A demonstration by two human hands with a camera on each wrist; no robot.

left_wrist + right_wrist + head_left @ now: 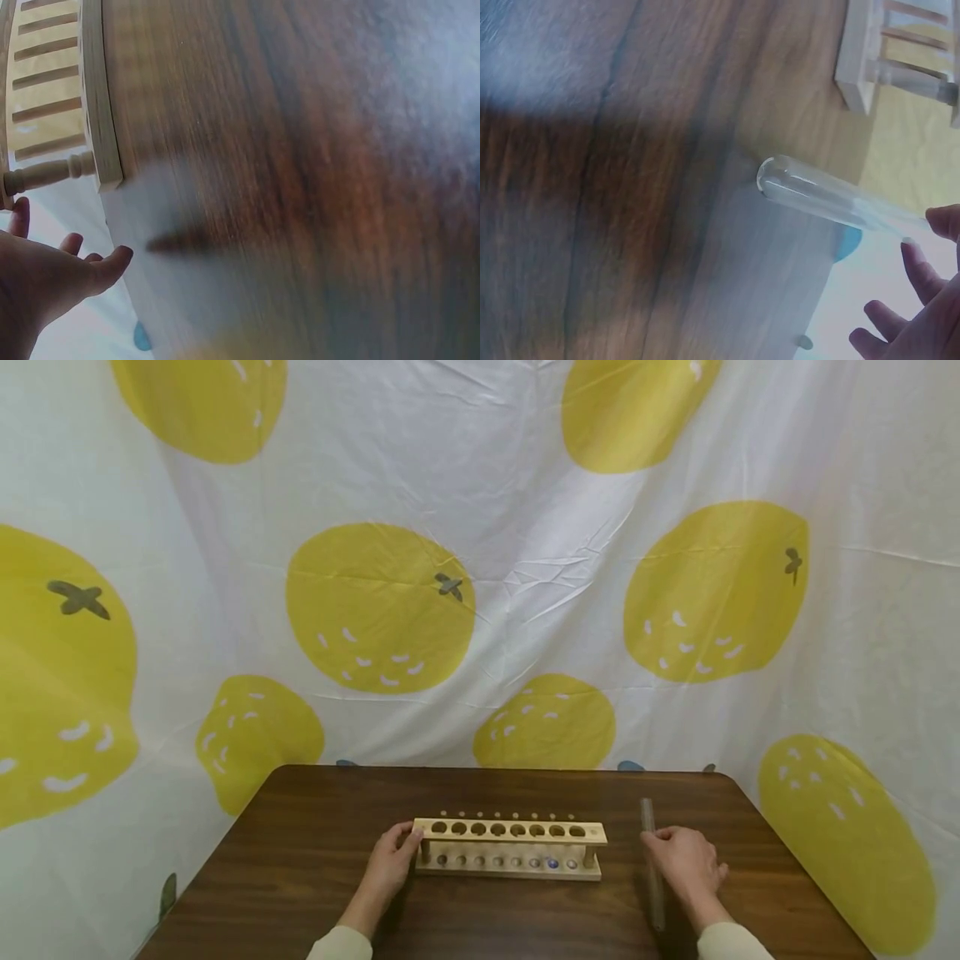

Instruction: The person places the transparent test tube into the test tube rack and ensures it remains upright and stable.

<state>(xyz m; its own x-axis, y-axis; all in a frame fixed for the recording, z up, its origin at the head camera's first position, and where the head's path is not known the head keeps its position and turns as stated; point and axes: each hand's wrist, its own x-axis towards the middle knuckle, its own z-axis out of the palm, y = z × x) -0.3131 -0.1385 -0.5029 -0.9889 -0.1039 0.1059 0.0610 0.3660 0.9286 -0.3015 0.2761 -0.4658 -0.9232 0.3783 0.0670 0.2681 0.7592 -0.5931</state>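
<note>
A person's right hand pinches a clear test tube between thumb and fingers over the right side of a brown wood-grain table, well apart from a pale wooden test-tube rack. The tube is long, slim, colorless and see-through, its rounded, closed end catching bright highlights in the right wrist view; its other end fades into the pale background near the fingertips. From the head camera it appears as a faint, blurred streak, gripped in its far half, with the rounded end toward the person. Whether it touches the tabletop cannot be told.

The left hand is at the rack's left end, thumb against the upper board and other fingers loosely bent; whether it pinches the wood is unclear. The rack stands upright, eight round holes along its top board, a row of pegs behind and turned end posts between the boards. A white cloth printed with yellow lemons hangs beyond.
</note>
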